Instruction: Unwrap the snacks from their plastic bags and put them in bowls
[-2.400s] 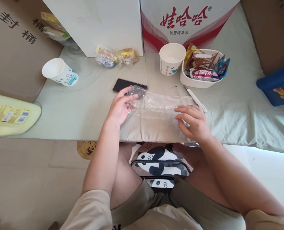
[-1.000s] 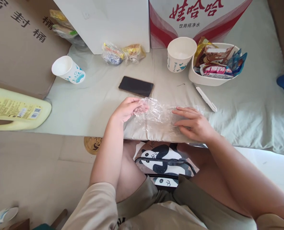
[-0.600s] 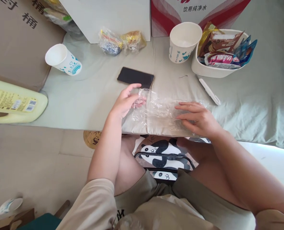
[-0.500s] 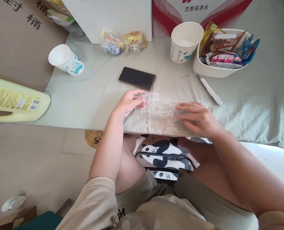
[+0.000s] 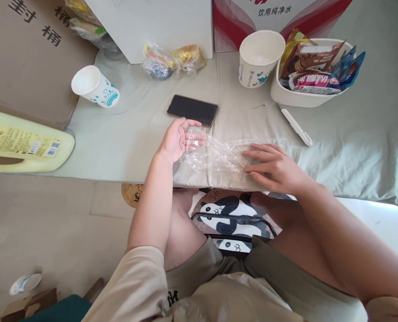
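A crumpled clear plastic bag (image 5: 215, 154) lies on the pale green cloth close to the front edge. At its left side my left hand (image 5: 180, 138) is turned palm inward, fingers apart, with the film lying against the fingers. My right hand (image 5: 273, 165) rests palm down on the bag's right part, its fingers spread and flat. Just beyond the left fingertips is a black phone (image 5: 192, 109), lying flat. A white utility knife (image 5: 296, 126) lies beyond my right hand.
Across the back stand a paper cup (image 5: 96, 87), two wrapped packets (image 5: 174, 60), a large paper bucket (image 5: 261, 62) and a white bin (image 5: 306, 99) of snack packs. A yellow jug (image 5: 27, 143) lies at the left. Cardboard boxes (image 5: 24, 67) border the cloth.
My left hand has turned its palm inward and its fingers have spread. The bag's left part has lifted and bunched. My right hand has barely moved.
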### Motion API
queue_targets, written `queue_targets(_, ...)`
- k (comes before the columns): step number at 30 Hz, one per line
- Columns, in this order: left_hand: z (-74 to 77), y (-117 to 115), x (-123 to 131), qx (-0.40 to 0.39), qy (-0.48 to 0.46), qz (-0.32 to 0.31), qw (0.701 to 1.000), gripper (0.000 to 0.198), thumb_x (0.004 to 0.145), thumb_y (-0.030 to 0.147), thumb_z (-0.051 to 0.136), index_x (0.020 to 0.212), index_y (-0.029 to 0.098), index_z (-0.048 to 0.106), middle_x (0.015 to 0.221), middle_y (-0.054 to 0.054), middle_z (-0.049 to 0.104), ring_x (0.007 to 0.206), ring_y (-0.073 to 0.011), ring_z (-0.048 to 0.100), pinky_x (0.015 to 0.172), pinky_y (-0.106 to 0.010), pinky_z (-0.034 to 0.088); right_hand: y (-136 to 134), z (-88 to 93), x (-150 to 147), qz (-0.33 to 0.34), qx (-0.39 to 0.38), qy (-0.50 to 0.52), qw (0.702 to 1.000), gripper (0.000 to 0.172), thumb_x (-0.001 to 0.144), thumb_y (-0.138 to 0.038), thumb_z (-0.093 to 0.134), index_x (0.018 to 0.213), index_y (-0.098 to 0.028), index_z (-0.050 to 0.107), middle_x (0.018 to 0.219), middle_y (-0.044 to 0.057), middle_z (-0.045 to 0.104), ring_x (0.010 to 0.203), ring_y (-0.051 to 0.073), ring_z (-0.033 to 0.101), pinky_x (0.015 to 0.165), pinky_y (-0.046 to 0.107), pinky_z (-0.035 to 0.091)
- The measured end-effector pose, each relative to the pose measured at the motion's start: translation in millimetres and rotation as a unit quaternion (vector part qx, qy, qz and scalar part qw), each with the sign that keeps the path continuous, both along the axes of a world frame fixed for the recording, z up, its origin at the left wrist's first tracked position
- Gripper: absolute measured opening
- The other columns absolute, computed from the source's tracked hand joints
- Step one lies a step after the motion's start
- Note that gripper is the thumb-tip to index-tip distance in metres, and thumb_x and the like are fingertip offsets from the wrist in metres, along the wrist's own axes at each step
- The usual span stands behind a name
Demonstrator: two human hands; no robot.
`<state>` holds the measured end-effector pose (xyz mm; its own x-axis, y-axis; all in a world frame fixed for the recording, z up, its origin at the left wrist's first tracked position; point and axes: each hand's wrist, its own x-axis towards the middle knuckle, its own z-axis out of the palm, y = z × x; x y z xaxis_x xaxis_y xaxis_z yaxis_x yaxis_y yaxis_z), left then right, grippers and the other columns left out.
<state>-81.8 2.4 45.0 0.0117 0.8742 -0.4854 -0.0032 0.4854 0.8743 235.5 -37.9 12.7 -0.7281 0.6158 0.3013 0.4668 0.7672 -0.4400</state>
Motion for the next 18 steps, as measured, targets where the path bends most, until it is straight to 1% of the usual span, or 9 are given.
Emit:
queue_targets(1,1.2,-2,0,-0.003,0.01,-0.016,1.0,0.033,0.086,0.046,0.066,0.107,0.02,0.067,0.083,-0.007,0.074,0.075,-0.0226,0.076,0.062,-0.029,0.058,-1,0.9,0,-0.001,0.002,-0.007,1.0,0.025,0.095,-0.029,0.057,0.096,-0.027,0.082,0.135,0.006,0.07,0.134,0.036,0.059,0.105,0.06,0.05)
queue_targets(3,3.5,-7,1,0.008,0.037,-0.038,0.999,0.033,0.081,0.035,0.074,0.11,0.022,0.066,0.083,-0.006,0.074,0.071,-0.0192,0.074,0.061,-0.026,0.057,-3,4.1,1,-0.006,-0.006,-0.022,1.0,0.027,0.097,-0.032,0.055,0.1,-0.026,0.082,0.139,0.008,0.068,0.131,0.037,0.06,0.102,0.059,0.052)
queue_targets(6,4.8,-12,0,0.039,0.064,-0.037,0.997,0.027,0.08,0.02,0.072,0.106,0.022,0.066,0.083,-0.004,0.072,0.068,-0.0149,0.071,0.058,-0.022,0.053,-15,12.2,4,-0.024,-0.036,-0.058,0.997,0.032,0.097,-0.035,0.055,0.116,-0.024,0.078,0.147,0.014,0.06,0.124,0.036,0.062,0.1,0.058,0.054)
queue_targets(9,2.6,-14,-2,0.06,0.08,-0.027,0.995,0.023,0.084,0.019,0.066,0.107,0.022,0.066,0.088,-0.004,0.071,0.062,-0.013,0.068,0.052,-0.021,0.049,-31,25.8,10,-0.039,-0.064,-0.082,0.994,0.039,0.098,-0.037,0.054,0.13,-0.023,0.071,0.148,0.017,0.058,0.124,0.036,0.064,0.097,0.055,0.058)
queue_targets(11,0.6,-13,-3,0.074,0.091,-0.038,0.992,0.025,0.086,0.019,0.064,0.11,0.023,0.065,0.09,-0.004,0.072,0.055,-0.0103,0.063,0.047,-0.02,0.043,-37,38.7,15,-0.016,-0.106,-0.074,0.991,0.039,0.1,-0.037,0.052,0.133,-0.025,0.069,0.145,0.015,0.062,0.123,0.033,0.066,0.094,0.048,0.06)
queue_targets(13,-0.4,-13,-3,0.078,0.091,-0.069,0.99,0.027,0.086,0.019,0.064,0.113,0.023,0.064,0.091,-0.003,0.072,0.047,-0.0072,0.056,0.042,-0.019,0.036,-36,52.1,19,0.012,-0.181,-0.041,0.983,0.037,0.101,-0.039,0.052,0.13,-0.027,0.071,0.13,0.01,0.072,0.108,0.027,0.073,0.085,0.039,0.063)
queue_targets(14,-0.3,-12,-2,0.076,0.084,-0.09,0.989,0.028,0.086,0.02,0.065,0.113,0.023,0.064,0.09,-0.003,0.073,0.044,-0.0059,0.053,0.04,-0.019,0.034,-32,57.5,19,0.004,-0.224,-0.017,0.974,0.035,0.101,-0.041,0.053,0.125,-0.027,0.073,0.117,0.008,0.077,0.095,0.024,0.076,0.078,0.035,0.063)
queue_targets(16,1.0,-12,3,0.069,0.054,-0.132,0.987,0.03,0.085,0.023,0.067,0.115,0.023,0.063,0.089,-0.003,0.073,0.04,-0.0039,0.047,0.038,-0.018,0.03,-19,62.2,15,-0.069,-0.287,0.062,0.953,0.031,0.099,-0.044,0.057,0.114,-0.025,0.075,0.096,0.006,0.079,0.078,0.02,0.074,0.068,0.032,0.061)
queue_targets(18,3.1,-11,10,0.063,0.011,-0.168,0.984,0.034,0.084,0.027,0.07,0.117,0.022,0.063,0.088,-0.003,0.074,0.038,-0.0029,0.045,0.037,-0.018,0.027,-5,57.5,2,-0.141,-0.333,0.157,0.919,0.034,0.093,-0.048,0.064,0.115,-0.023,0.072,0.102,0.008,0.078,0.087,0.021,0.073,0.075,0.035,0.061)
